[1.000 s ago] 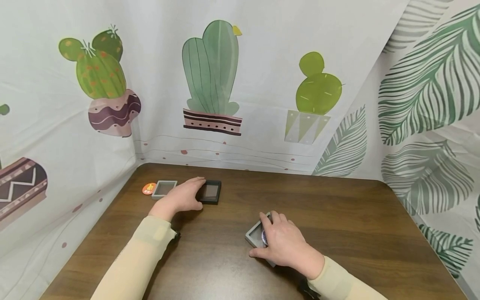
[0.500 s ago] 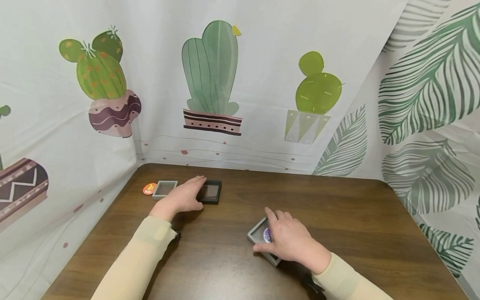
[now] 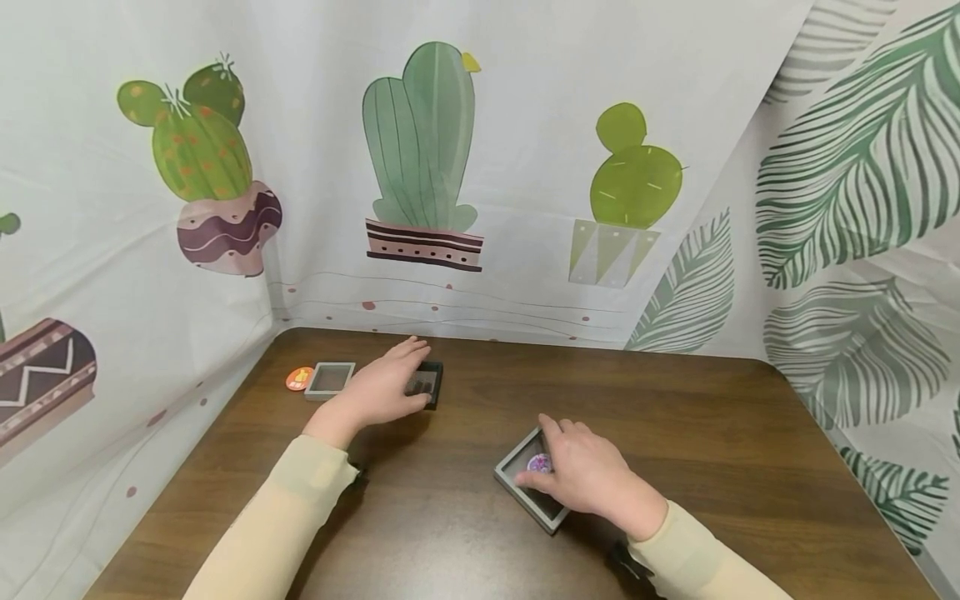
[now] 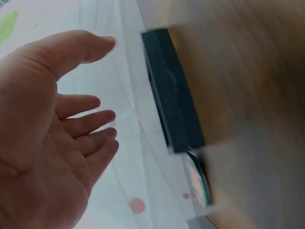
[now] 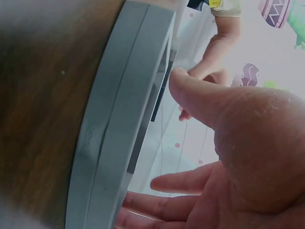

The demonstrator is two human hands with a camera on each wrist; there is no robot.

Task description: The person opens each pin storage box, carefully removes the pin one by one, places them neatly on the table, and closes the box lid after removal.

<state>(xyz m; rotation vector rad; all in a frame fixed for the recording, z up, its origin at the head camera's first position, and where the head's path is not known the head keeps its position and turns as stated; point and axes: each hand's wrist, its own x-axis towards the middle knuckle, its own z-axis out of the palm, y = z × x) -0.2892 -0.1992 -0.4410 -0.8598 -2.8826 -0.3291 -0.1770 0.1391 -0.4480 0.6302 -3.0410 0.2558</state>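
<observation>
My left hand [image 3: 378, 387] hovers over the left part of a small black square frame [image 3: 437, 387], fingers spread. In the left wrist view that black frame [image 4: 174, 90] stands apart from the fingertips, and a thin round disc [image 4: 198, 179] shows at its end. A larger grey square frame [image 3: 524, 503] lies turned on the table, a round purple-and-white badge [image 3: 538, 463] within it. Over its right part is my right hand [image 3: 592, 473], which hides that side. The right wrist view shows the thumb raised off the grey rim [image 5: 119, 119], fingers loosely stretched beyond it.
Left of my left hand lies a small grey frame [image 3: 330, 380], with an orange round badge [image 3: 299, 378] at its left edge. The brown wooden table [image 3: 675, 425] ends at a cactus-print cloth [image 3: 525, 167] behind.
My left hand has lifted and shifted right and away over the black frame. My right hand has moved right and loosened, uncovering more of the grey frame and purple badge; the frame has shifted slightly right.
</observation>
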